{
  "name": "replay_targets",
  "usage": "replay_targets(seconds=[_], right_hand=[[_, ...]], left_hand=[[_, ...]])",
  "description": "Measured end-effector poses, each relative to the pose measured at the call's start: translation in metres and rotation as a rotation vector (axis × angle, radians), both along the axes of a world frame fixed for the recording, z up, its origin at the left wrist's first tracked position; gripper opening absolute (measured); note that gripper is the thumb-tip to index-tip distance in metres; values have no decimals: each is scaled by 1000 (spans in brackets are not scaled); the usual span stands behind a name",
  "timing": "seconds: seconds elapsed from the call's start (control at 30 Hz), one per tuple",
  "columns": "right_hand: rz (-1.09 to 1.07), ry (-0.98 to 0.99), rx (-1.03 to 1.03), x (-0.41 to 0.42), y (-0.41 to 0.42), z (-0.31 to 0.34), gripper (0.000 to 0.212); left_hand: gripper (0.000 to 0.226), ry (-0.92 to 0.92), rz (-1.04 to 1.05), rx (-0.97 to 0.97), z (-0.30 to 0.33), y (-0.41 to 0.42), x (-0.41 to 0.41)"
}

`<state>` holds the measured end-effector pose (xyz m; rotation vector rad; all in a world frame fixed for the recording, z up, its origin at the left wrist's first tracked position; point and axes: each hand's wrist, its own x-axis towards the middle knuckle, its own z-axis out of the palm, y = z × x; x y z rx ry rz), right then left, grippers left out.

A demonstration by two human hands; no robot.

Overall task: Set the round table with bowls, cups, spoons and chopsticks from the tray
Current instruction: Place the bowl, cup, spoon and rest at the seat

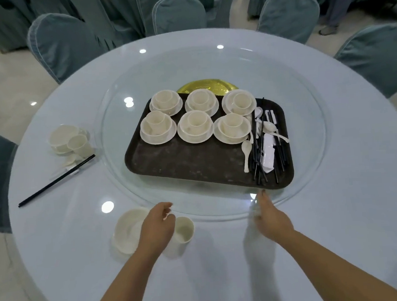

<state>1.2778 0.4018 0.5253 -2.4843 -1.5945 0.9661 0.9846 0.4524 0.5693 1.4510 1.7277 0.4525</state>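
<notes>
Second place half laid at six o'clock, six bowl-and-cup sets waiting on the tray (181, 161).

Left hand (157, 226) loosely curled, grasping nothing, between bowl (127, 228) and cup (184, 229); right hand (271, 218) released, fingers straight toward the tray's five-o'clock corner. Spoons (247, 155) and chopsticks (256, 151) heaped at the tray's three o'clock: light, likely glazed, slick and brittle, best pinched mid-handle.

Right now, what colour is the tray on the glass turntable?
Dark brown tray, seen best in the head view.
</notes>
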Motion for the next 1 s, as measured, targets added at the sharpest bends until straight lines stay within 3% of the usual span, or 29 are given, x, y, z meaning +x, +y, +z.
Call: replay_targets(seconds=[0.17,0.43,0.57,0.7,0.83,1.0], right_hand=[[63,-76,-52,-3,-5,-9,73],[104,50,-14,2,-13,-7,71],[-68,177,136,14,3,8,49],[-211,122,353,48,40,24,28],[-197,9,367,75,82,34,42],[-2,-39,244,87,118,27,65]], left_hand=[[31,67,-121,-49,0,23,32],[30,73,-262,-201,-5,40,82],[30,66,-258,-246,-9,42,95],[34,133,-268,-266,-14,45,99],[35,151,-258,-270,-17,42,95],[35,157,-221,-285,-19,38,94]])
